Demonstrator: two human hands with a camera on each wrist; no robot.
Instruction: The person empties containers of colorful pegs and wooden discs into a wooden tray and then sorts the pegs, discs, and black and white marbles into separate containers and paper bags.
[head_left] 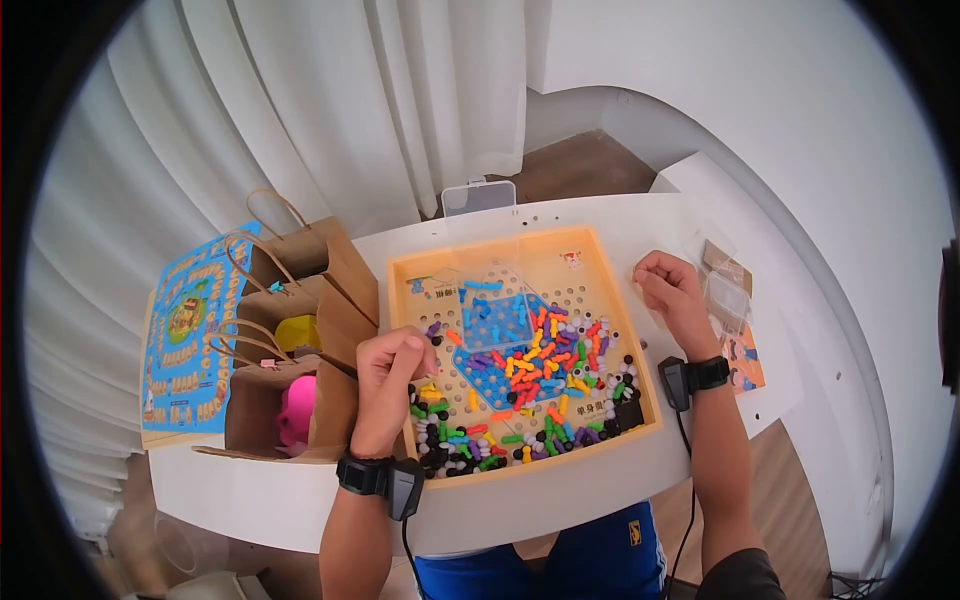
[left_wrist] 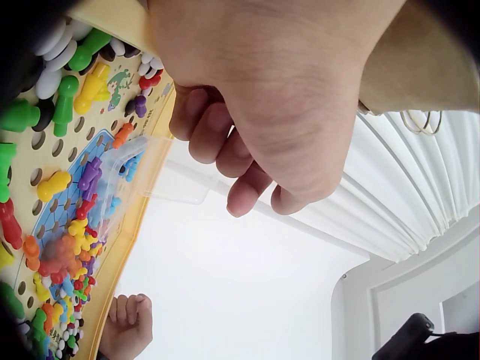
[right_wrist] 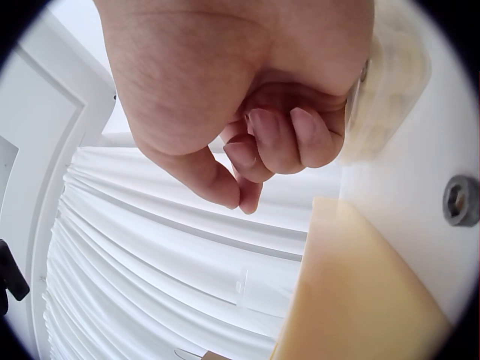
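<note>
My left hand (head_left: pixel 390 375) is over the left rim of a wooden peg board (head_left: pixel 540 462), its fingers curled and nothing visible in them. In the left wrist view those fingers (left_wrist: pixel 217 139) fold toward the palm. Beyond the board's right rim my right hand (head_left: pixel 668 285) is raised, also with curled fingers. Its thumb and index fingertips meet in the right wrist view, with no object showing between them. Colourful pegs (head_left: pixel 545 360) are heaped on the board's blue printed grid. Black and white pieces lie among pegs along the near edge. A clear plastic box (head_left: pixel 495 325) stands on the board.
Brown paper bags (head_left: pixel 340 265) stand at the left, one with a pink item (head_left: pixel 297 412) inside, beside a blue printed sheet (head_left: pixel 190 320). Clear containers (head_left: pixel 728 300) and an orange printed booklet (head_left: pixel 742 355) lie at the right of the white table (head_left: pixel 270 510).
</note>
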